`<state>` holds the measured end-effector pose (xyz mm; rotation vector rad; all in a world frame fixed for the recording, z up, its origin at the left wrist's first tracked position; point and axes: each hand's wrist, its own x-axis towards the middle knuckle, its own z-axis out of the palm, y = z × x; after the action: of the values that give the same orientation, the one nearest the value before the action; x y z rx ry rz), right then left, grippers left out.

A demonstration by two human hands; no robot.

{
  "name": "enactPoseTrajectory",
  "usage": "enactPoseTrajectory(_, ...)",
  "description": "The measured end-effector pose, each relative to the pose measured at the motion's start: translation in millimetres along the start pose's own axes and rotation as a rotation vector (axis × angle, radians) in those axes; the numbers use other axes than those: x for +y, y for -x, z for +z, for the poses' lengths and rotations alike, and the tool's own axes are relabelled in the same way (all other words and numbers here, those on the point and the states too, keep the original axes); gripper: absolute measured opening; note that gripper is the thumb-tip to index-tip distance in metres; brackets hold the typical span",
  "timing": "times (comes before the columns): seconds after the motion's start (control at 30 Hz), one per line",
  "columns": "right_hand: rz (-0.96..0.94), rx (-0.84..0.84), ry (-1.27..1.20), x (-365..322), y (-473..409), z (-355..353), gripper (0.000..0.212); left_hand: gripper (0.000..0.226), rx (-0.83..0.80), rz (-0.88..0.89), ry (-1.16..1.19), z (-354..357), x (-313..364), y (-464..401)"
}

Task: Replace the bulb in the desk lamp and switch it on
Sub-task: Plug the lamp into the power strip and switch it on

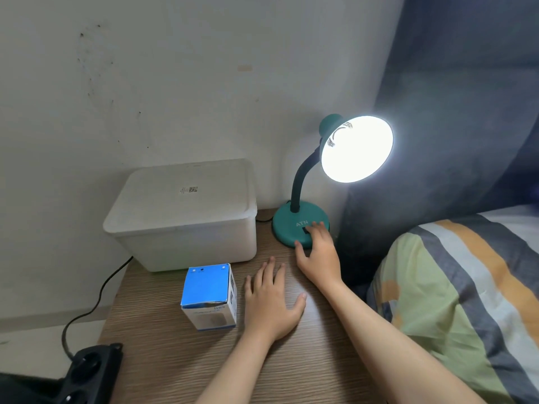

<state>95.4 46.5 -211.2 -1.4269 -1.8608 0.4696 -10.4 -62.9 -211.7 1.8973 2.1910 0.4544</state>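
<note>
Lamp lit, right hand (316,249) at the base switch.
The teal desk lamp (300,225) stands at the worktop's (180,360) back; right fingers spread loosely, holding nothing. Left hand (271,301) lies flat, empty, beside the bulb box (208,295). Release gently, keeping the base steady.

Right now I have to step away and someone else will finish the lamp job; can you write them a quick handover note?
Left hand: flat on the wooden desk, palm down, holding nothing.
Right hand: resting on the green lamp's base, fingers at the switch, holding nothing.
Lamp shade: glowing brightly, so a working bulb is fitted and it is switched on.
Blue bulb box: standing on the desk in front of the white storage box, beside the left hand; I cannot tell what is inside it.
Left: judging by the lit lamp, likely nothing but tidying the box. No old bulb is in view.
</note>
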Motion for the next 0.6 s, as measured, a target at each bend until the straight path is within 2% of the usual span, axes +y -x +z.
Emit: enactPoseTrajectory(0.6, -0.003, 0.002, 0.007, 0.2, 0.3, -0.2, 0.046, 0.075, -0.001, 0.007, 0.000, 0.1, -0.5, -0.2)
